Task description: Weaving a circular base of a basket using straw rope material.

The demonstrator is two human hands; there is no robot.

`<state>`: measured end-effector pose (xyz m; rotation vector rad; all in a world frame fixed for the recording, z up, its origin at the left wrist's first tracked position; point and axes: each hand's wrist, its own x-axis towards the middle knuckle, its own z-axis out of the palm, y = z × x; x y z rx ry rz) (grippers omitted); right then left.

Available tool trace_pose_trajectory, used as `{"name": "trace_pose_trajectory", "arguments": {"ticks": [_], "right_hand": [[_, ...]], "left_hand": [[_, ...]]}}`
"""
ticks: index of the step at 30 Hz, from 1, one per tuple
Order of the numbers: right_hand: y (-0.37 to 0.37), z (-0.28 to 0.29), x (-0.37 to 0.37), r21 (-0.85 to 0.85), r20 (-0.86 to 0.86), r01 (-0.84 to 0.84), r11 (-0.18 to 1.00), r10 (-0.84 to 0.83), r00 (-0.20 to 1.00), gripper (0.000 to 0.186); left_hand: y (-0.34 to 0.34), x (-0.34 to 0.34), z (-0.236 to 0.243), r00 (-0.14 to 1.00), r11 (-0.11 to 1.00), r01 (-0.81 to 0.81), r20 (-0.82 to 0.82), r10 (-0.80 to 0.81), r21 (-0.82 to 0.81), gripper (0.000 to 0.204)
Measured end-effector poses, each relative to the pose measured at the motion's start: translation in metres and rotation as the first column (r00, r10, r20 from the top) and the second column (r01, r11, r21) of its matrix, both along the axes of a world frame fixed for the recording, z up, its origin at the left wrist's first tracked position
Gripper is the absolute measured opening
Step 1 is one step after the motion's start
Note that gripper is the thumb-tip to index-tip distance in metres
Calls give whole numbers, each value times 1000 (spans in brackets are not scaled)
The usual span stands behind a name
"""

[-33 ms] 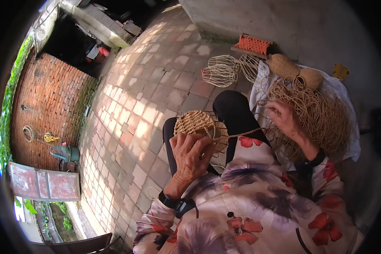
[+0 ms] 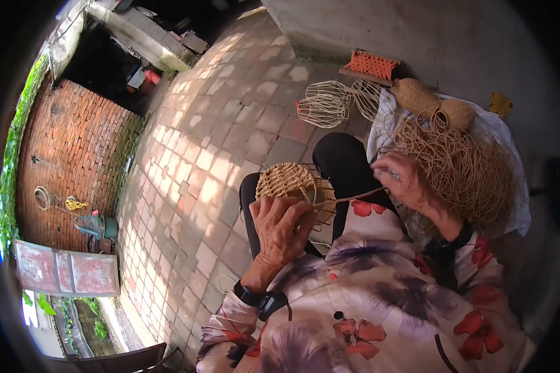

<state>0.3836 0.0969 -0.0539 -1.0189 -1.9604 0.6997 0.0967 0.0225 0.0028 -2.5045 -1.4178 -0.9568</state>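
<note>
Two hands of yours are at work over your lap. Your left hand (image 2: 279,227) is mostly closed, its fingers bent over the near side of a half-woven basket (image 2: 285,179), gripping it. That basket is by your knees (image 2: 341,163), its tan weave turned up and pale ribs (image 2: 325,205) showing bare along its right side. From it a twisted cord (image 2: 358,198) runs nearly straight toward your right hand (image 2: 401,180), which is raised beyond your right thigh with its fingers curled and partly closed. Its fingertips meet or nearly meet the cord; you cannot tell from this view whether they pinch it.

Just past your right hand, a loose heap of cord (image 2: 457,171) lies on a white sheet (image 2: 518,214). At the heap's far edge are two tan woven pieces, an oblong one (image 2: 415,97) and a rounder one (image 2: 458,115). Left of them, pale open frames (image 2: 323,104) lie on the paving (image 2: 221,133), and behind stands a low stool with orange webbing (image 2: 372,64). Well off to your left, a green bucket (image 2: 109,228) stands near a brick wall (image 2: 74,140).
</note>
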Motion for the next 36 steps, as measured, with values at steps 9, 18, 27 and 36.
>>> {"name": "trace_pose_trajectory", "arguments": {"ticks": [9,18,27,36], "right_hand": [[-21,5,-68,-187,-46,-247,951,243,969,11],[-19,8,-98,-138,202,-42,990,69,977,22],[-22,7,-81,-46,-124,-187,981,180,976,10],[-17,6,-101,305,-107,-202,931,244,964,20]], "left_hand": [[2,4,1,1000,999,-1,14,2,-36,24],[9,18,-2,989,988,-145,-11,145,-60,25],[15,17,32,988,966,-132,-104,111,-222,25],[36,3,56,991,706,33,-69,-115,-707,63]]}}
